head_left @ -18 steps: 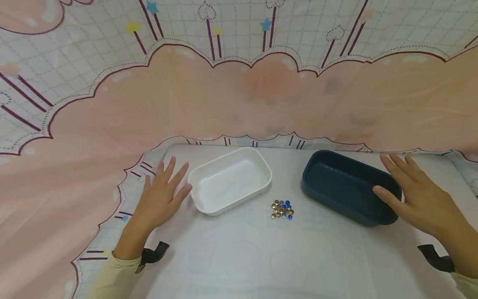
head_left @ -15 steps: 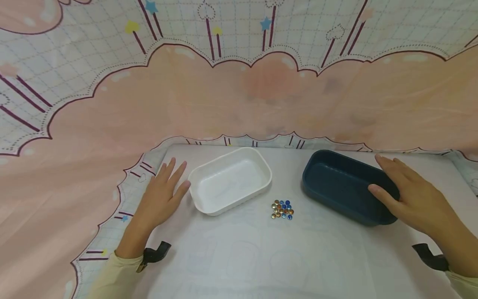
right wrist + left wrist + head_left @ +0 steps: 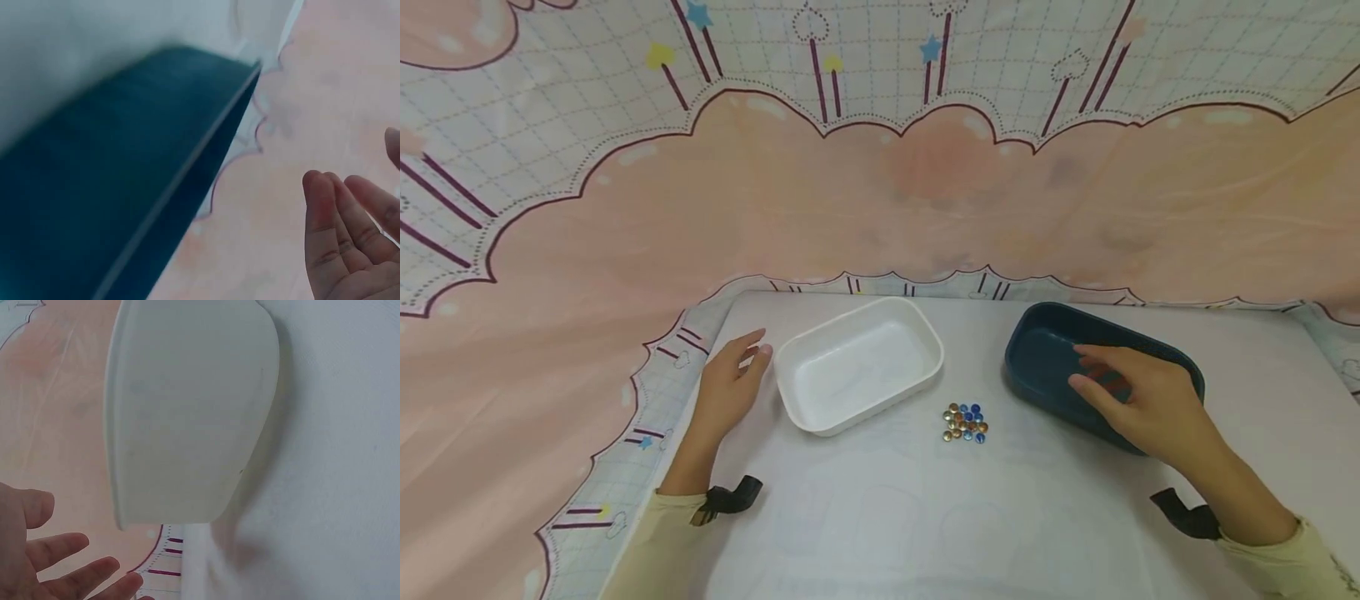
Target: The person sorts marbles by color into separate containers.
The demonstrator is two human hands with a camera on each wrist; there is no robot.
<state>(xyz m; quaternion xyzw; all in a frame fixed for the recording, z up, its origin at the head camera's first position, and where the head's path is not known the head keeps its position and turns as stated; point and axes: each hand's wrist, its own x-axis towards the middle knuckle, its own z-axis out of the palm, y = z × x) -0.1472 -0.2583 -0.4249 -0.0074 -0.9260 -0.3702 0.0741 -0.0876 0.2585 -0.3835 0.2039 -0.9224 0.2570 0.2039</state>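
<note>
My left hand (image 3: 730, 387) is just left of the white tray (image 3: 859, 365), fingers relaxed and holding nothing. In the left wrist view the side of that tray (image 3: 187, 412) stands beyond my fingertips, apart from them. Over the dark blue tray (image 3: 1045, 367) hovers my right hand (image 3: 1150, 404), its fingers loosely bent and nothing between them. The right wrist view has the blue tray's outer wall (image 3: 125, 144) beside the raised fingers. Between the two trays lies a small cluster of glass beads (image 3: 966, 422), amber and blue, with neither hand on them.
A white cloth (image 3: 925, 517) covers the table. Behind it hangs a pink and white patterned curtain (image 3: 850, 200), which also runs down the left side. Each wrist wears a black strap (image 3: 733, 495).
My right hand has moved left over the blue tray and its fingers have bent. The left hand has turned and its spread fingers have drawn together. Trays and beads stay put.
</note>
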